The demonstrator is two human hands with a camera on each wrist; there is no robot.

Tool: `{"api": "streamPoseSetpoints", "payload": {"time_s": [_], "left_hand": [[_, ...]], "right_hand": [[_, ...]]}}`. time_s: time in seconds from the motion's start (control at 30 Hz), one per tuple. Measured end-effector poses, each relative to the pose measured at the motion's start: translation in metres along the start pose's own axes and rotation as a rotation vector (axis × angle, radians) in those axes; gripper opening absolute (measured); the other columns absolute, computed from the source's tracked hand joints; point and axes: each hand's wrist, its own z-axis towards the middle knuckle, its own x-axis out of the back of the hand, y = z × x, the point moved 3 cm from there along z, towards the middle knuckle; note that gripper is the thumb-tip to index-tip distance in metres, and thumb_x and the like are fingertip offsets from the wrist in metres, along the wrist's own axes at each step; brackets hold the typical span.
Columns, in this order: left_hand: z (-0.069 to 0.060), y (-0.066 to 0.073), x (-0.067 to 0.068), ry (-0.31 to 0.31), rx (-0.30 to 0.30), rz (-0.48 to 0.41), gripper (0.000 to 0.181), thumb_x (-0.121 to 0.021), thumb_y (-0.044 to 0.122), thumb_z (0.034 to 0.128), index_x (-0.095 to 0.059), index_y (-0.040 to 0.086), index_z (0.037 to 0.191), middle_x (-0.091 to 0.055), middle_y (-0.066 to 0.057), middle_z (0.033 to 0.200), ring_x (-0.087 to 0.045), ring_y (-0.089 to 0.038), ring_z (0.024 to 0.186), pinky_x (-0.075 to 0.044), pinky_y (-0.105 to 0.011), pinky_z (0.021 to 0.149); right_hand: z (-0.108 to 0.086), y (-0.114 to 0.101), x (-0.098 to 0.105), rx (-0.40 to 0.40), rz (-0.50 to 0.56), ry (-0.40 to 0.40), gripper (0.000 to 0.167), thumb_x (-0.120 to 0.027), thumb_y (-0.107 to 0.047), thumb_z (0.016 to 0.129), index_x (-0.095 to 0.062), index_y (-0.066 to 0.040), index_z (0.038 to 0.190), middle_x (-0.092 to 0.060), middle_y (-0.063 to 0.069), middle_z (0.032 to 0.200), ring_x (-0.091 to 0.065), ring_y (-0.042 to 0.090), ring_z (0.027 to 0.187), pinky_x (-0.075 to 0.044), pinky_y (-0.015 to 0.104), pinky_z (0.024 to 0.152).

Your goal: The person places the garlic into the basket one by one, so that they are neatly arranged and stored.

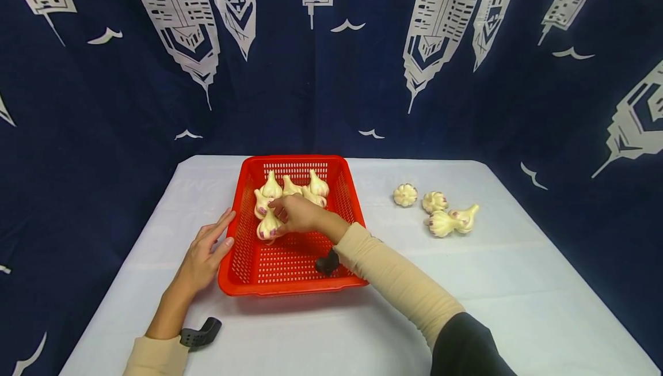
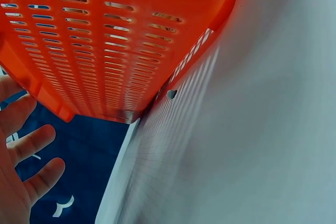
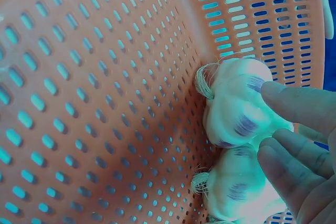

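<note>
Garlic bulb (image 1: 267, 227) — pinched in right grip (image 1: 298, 214), inside red basket (image 1: 292, 289)

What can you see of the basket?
The basket is red, rectangular and round-cornered, with a smooth rim and perforated walls and base; it looks plastic. It sits open side up on the white table, garlic clustered toward its far side. The left hand touches its left rim; the right hand is inside, at the garlic.

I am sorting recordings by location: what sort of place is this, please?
Probably a staged filming setup: a white-covered table, a printed navy cloth behind it, and a red basket holding garlic bulbs.
</note>
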Motion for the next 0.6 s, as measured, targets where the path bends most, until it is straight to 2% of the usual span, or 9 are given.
{"api": "streamPoseSetpoints", "payload": {"time_s": [0.2,0.6], "left_hand": [[0.001,0.001,0.001,-0.003,-0.002,0.004,0.053,-0.056,0.017,0.0967,-0.047,0.009,0.148,-0.043,-0.012,0.152,-0.049,-0.027,0.113,-0.041,-0.037,0.084],[0.000,0.001,0.001,-0.011,0.002,-0.002,0.053,-0.056,0.017,0.0967,-0.046,0.009,0.148,-0.042,-0.012,0.152,-0.049,-0.027,0.114,-0.041,-0.036,0.084]], "right_hand": [[0.000,0.000,0.002,0.003,0.004,0.010,0.062,-0.084,-0.022,0.081,-0.060,-0.002,0.134,-0.072,0.007,0.108,-0.067,0.013,0.094,-0.050,0.018,0.081],[-0.003,-0.003,0.017,0.032,0.040,0.056,0.061,-0.080,-0.019,0.084,-0.056,0.000,0.137,-0.070,0.011,0.116,-0.068,0.022,0.102,-0.052,0.023,0.083]]}}
